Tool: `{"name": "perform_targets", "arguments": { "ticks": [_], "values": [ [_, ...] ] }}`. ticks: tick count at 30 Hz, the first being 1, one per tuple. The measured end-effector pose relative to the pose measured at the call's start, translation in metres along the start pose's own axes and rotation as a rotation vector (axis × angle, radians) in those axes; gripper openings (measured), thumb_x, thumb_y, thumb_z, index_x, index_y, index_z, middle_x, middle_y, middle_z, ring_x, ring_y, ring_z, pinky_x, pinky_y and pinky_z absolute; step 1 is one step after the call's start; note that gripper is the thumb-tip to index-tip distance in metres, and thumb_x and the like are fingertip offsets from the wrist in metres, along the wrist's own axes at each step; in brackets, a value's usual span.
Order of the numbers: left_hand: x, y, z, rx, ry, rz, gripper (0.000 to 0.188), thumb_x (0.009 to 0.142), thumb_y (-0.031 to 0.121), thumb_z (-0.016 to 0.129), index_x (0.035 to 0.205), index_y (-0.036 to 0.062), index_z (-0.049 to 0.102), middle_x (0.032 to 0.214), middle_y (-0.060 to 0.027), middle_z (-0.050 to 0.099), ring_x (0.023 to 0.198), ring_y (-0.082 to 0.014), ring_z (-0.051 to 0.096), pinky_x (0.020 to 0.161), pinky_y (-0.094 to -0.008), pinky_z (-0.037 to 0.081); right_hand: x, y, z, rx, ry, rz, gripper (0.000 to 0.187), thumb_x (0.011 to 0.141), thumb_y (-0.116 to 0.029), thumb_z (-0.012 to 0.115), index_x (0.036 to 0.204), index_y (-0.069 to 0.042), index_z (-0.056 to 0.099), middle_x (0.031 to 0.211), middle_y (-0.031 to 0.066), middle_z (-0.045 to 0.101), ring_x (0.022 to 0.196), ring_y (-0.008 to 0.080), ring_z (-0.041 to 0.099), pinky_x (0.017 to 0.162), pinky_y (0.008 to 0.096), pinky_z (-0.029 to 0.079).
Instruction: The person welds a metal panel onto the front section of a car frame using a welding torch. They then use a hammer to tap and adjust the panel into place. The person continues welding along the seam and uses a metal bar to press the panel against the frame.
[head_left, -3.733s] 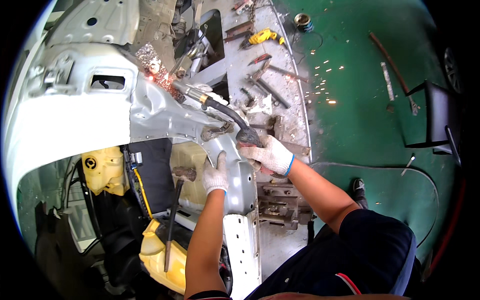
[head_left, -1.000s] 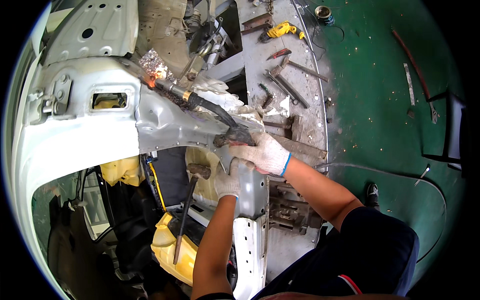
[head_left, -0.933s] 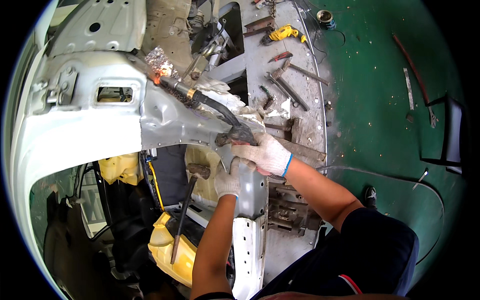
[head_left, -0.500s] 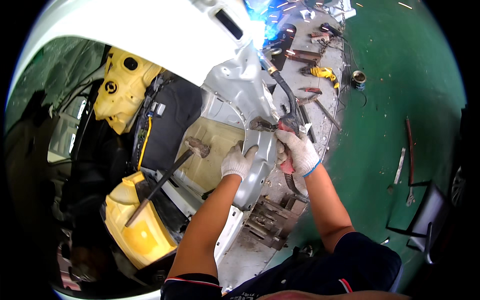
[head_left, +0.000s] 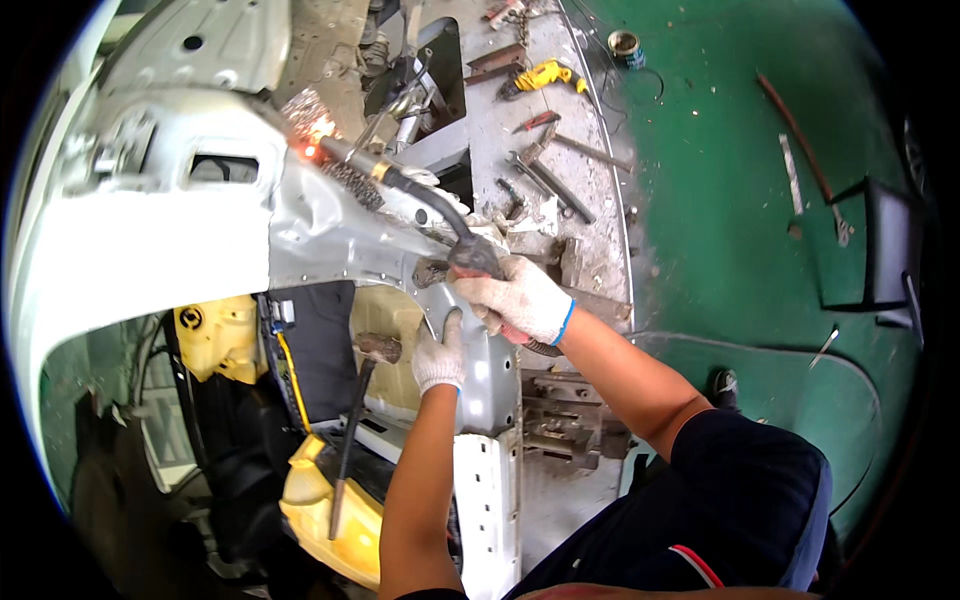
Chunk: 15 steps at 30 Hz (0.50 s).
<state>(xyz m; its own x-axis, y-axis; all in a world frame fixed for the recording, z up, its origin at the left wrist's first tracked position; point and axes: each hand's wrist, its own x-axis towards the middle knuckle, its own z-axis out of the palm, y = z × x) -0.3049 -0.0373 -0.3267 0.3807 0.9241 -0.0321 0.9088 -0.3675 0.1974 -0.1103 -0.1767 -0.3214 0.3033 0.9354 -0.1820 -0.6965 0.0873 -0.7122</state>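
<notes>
My gloved right hand is closed around the red handle of a welding torch. Its dark curved neck runs up and left to a nozzle beside an orange glowing spot on the metal. My gloved left hand is closed over the inner edge of a grey car body panel, just left of the torch handle. A brown, blocky object sits at the panel edge between the hands; its kind is unclear. Left of my left hand, a hammer lies in the car body opening.
White bodywork fills the left. Yellow plastic parts are inside the car. On the metal platform at right are a yellow power tool, hand tools and a metal clamp block. A cable crosses the green floor.
The view has shifted toward the car's upper part. The bright blue welding arc and flying sparks are gone, leaving an orange glow at the torch tip. Both hands keep their hold.
</notes>
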Motion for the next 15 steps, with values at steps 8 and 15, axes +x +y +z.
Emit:
{"name": "perform_targets", "arguments": {
  "ticks": [8,15],
  "values": [
    [0.007,-0.015,0.007,-0.024,0.026,-0.001,0.074,0.098,0.054,0.067,0.139,-0.0071,0.063,0.130,-0.0269,0.072,0.121,-0.0399,0.070,0.104,-0.0446,0.053,0.018,0.003,0.002,-0.073,-0.062,0.046,0.046,0.090,-0.045,0.078,0.110,-0.003,0.070,0.064,0.0033,0.063,0.050,0.0096,0.056,0.043,0.0280,0.043],
    [0.008,-0.010,0.005,-0.045,0.023,0.039,0.077,0.097,0.057,0.068,0.140,-0.0063,0.063,0.132,-0.0275,0.071,0.124,-0.0401,0.069,0.106,-0.0440,0.052,0.013,-0.015,-0.003,-0.051,-0.090,0.049,0.045,0.092,-0.040,0.078,0.116,-0.003,0.070,0.068,0.0028,0.063,0.051,0.0094,0.057,0.045,0.0279,0.044]
  ]
}}
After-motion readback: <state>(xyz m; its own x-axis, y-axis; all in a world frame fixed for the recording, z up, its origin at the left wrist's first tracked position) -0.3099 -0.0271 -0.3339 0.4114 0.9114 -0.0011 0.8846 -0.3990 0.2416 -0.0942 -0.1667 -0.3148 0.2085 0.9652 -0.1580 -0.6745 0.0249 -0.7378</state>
